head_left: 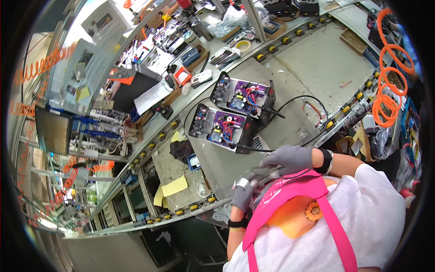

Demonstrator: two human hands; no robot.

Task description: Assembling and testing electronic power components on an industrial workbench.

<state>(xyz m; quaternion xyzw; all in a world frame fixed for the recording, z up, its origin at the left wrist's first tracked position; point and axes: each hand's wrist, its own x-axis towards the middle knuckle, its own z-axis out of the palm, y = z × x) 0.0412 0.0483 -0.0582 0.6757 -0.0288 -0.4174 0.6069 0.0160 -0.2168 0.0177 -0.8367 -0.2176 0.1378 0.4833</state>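
My left hand (243,196), in a grey glove with white wrapping at a finger, is closed just in front of my apron. Grey-gloved too, my right hand (286,159) is close beside it, with its fingers bent toward the left. Whatever lies between the hands is blurred and partly hidden, so I cannot name it. Beyond them on the line stand two open black casings, a nearer one (198,130) and a farther one (223,81). Inside each is a purple circuit board with red and blue wires. A black cable (256,148) runs from the nearer casing toward my right hand.
Yellow-wheeled roller rails (273,49) border the conveyor. Yellow paper (175,186) and a blue tray (194,162) lie left of my hands. An orange coiled hose (385,106) hangs at the right. Tools, tape and boxes crowd the far bench; a monitor (53,130) stands left.
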